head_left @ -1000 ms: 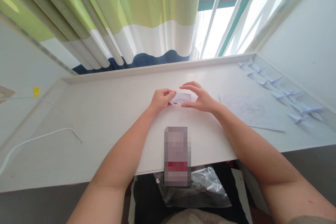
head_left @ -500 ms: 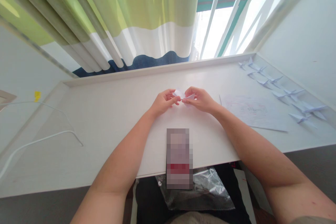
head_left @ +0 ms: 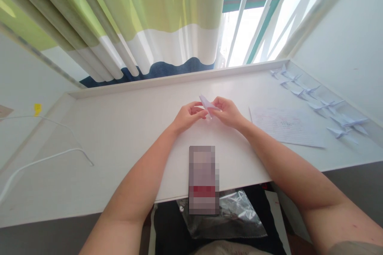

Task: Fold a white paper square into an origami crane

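Observation:
A small piece of folded white paper, pointed at its top, is held up over the white desk. My right hand pinches it from the right between thumb and fingers. On the other side, my left hand curves toward the paper with a gap between its thumb and fingers. Its fingertips come close to the paper's left edge; whether they touch is hard to make out. At the desk's right side lie several folded paper cranes in a slanting row.
A printed sheet of paper lies right of my hands. A blurred, phone-shaped object sits at the desk's front edge, above a clear plastic bag on my lap. A white cable runs along the left. Behind the desk hang a curtain and window.
The folded paper has turned in my right hand and now stands with its point up. My left thumb and fingers have come apart from their grip on it.

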Available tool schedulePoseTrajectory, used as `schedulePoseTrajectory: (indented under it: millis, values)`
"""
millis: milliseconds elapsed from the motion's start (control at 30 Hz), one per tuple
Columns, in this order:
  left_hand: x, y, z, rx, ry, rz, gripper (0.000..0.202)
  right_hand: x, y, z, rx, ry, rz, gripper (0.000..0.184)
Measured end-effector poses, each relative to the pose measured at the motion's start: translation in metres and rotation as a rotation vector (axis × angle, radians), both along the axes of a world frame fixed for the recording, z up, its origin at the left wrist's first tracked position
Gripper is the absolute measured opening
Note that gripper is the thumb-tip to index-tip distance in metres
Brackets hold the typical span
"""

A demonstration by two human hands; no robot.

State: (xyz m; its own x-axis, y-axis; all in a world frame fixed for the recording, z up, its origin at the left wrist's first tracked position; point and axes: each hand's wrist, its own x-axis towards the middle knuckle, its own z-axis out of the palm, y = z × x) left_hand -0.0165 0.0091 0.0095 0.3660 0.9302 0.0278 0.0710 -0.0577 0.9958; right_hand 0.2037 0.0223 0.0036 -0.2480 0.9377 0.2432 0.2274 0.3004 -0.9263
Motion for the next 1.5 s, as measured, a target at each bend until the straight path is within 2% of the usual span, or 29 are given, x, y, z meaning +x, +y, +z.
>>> schedulePoseTrajectory:
  millis: [200,367,467,567,667,800,967,1100,1200,1333,1433,1500]
  values:
    - [0.008,0.000,-0.005,0.031,-0.001,0.041,0.057,-0.002,-0.004,0.004,0.001,0.014,0.080,0.053]
    - [0.007,0.004,-0.014,0.024,-0.050,0.155,0.042,0.003,0.000,0.003,-0.020,-0.063,-0.032,0.040]
    - [0.006,0.008,-0.017,0.014,-0.023,0.230,0.034,0.006,0.004,0.001,-0.058,0.036,-0.056,0.033]
    - [0.005,0.009,-0.018,0.026,-0.008,0.233,0.029,0.007,0.006,0.000,-0.139,0.153,-0.016,0.036]
    - [0.005,0.010,-0.018,0.038,-0.004,0.208,0.031,0.008,0.005,0.001,-0.227,0.189,0.018,0.039]
    - [0.004,0.009,-0.015,0.048,-0.038,0.225,0.035,0.009,0.006,0.001,-0.241,0.269,0.027,0.041]
    - [-0.001,0.006,-0.005,-0.012,-0.122,0.144,0.028,0.011,0.008,0.001,-0.215,0.271,0.060,0.027]
    - [-0.006,0.006,-0.003,-0.076,-0.219,0.130,0.028,0.011,0.009,0.001,-0.260,0.288,0.048,0.016]
    - [-0.006,0.005,-0.003,-0.072,-0.191,0.133,0.028,0.010,0.009,0.001,-0.291,0.304,0.061,0.023]
    - [-0.001,0.002,-0.005,0.028,-0.077,0.188,0.038,0.009,0.006,0.000,-0.271,0.239,0.044,0.035]
    - [0.002,0.001,-0.007,0.065,-0.094,0.129,0.059,0.009,0.002,0.000,-0.254,0.137,0.055,0.044]
    - [0.002,0.000,-0.008,0.056,-0.074,0.101,0.063,0.008,0.000,0.002,-0.225,0.055,0.065,0.041]
